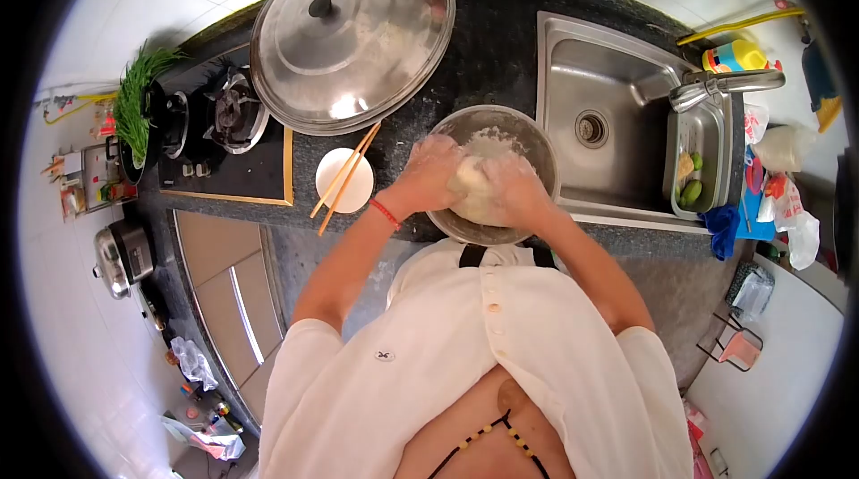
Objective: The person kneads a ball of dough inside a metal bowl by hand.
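A pale lump of dough (474, 193) lies in a round metal bowl (544, 148) at the counter's front edge, with loose white flour (494, 141) behind it. My left hand (431, 173), dusted with flour, grips the dough from the left side. From the right, my right hand (519, 191) presses round the same dough, its fingers curled and partly hidden. Left of the metal bowl stands a white bowl (344, 173) with a pair of wooden chopsticks (347, 177) laid across it.
A large metal lid (358, 41) lies behind the white bowl. To the left is a gas stove (224, 166) with green vegetables (134, 112) in a pan. At right are a sink (608, 85), its faucet (734, 83) and a metal basin (698, 144) holding vegetables.
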The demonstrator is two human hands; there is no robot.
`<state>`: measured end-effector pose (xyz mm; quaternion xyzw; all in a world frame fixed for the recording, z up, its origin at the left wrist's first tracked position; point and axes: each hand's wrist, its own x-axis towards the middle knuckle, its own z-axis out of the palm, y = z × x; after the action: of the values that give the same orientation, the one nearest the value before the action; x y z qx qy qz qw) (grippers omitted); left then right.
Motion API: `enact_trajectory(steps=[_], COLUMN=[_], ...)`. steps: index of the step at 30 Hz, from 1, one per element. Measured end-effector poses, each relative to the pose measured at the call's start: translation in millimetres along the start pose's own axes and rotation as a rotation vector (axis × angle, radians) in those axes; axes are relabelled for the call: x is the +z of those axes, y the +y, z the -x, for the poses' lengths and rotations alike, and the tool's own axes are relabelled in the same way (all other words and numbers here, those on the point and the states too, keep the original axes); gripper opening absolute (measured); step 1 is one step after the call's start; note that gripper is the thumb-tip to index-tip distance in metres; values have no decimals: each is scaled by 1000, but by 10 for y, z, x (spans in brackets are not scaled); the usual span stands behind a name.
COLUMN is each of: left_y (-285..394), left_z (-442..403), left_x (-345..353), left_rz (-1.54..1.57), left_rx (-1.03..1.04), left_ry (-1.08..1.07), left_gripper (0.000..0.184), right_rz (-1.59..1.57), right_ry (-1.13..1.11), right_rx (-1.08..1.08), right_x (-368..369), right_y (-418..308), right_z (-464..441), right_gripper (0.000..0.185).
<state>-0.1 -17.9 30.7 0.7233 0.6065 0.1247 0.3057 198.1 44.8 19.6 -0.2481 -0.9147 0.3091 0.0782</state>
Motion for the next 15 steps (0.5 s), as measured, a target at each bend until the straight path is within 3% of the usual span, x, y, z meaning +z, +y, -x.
enact_trajectory(steps=[3, 5, 9, 11, 15], left_y=[16, 92, 162, 248, 235], left_z=[-96, 3, 39, -1, -238], left_x=[62, 198, 533, 624, 644], left_rz=[68, 24, -80, -71, -117], left_rx=[109, 77, 17, -133, -299], left_ry=[-326, -131, 145, 63, 27], left_gripper=[61, 61, 64, 62, 57], right_rz=[-48, -162, 290, 478, 393], right_ry=[-228, -350, 15, 19, -29], right_rx=[3, 87, 149, 35, 149], right_x=[-220, -282, -82, 227, 330], right_y=[-161, -118, 15, 227, 401], right_z=[108, 63, 185, 227, 61], right_gripper=[47, 52, 49, 46, 44])
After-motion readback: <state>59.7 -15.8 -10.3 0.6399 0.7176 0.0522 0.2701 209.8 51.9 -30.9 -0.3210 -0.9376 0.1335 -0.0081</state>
